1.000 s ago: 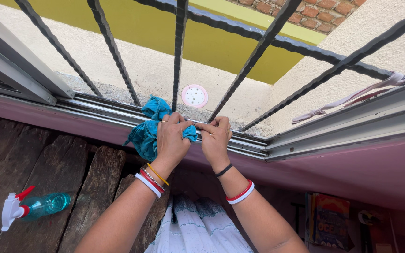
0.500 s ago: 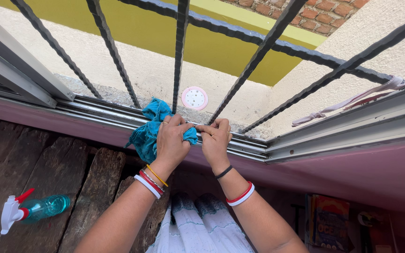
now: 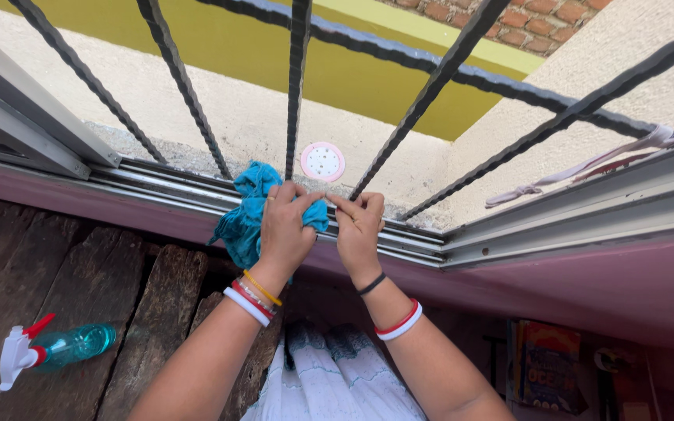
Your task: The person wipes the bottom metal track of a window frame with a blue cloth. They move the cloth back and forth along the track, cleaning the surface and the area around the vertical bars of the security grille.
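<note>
Two hands up at the window track (image 3: 399, 238), both working one teal cloth (image 3: 247, 218). Left hand (image 3: 284, 230) is closed around the cloth, fist on top, pressing the bunched part down onto the track, likely so the fabric gets into the grooves. Right hand (image 3: 358, 230) sits just right of it on the same track, fingers pinched narrow on what looks like a corner of the cloth, probably to keep it taut; the actual contact is partly hidden by the left hand's knuckles. Cloth mostly lies under and left of the left hand, a loose tail hanging off the inner edge of the track, another fold poking up past the track toward the window bars (image 3: 298, 86). Round pink perforated disc (image 3: 323, 161) lies on the ledge just beyond the track. Spray bottle (image 3: 52, 348) lies on its side on the wooden bench (image 3: 79, 265), well below-left of the track, out of reach of either hand.
</note>
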